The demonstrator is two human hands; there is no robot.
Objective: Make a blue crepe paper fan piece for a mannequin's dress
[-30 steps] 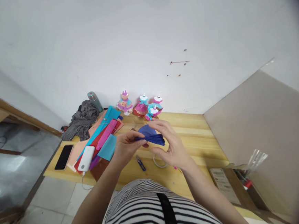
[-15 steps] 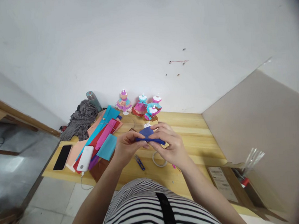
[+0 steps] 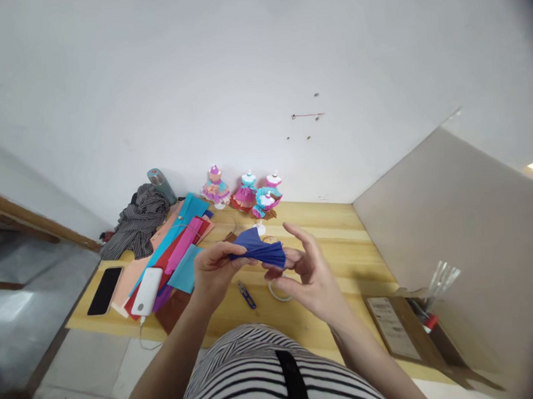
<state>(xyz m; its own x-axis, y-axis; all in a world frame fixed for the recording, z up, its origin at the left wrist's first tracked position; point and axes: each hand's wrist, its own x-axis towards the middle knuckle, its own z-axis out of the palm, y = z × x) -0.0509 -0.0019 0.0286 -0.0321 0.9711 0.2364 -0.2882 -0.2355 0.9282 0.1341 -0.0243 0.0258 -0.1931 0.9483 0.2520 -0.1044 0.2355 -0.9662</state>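
- Left hand [image 3: 213,271]: fingers pinching blue paper [image 3: 259,250], probably keeping it gathered.
- Right hand [image 3: 313,272]: fingers wide, by paper's far end, likely giving it room.

Grip at the right end of the blue paper [image 3: 261,249] was loosened: its pleats were pinched flat by the right hand [image 3: 302,264] half a second ago, now thumb and index finger are spread apart beside it. Pleats are fanned wider, more of the blue face shown. The small pink piece, nearer the wearer than the paper, is now hidden.
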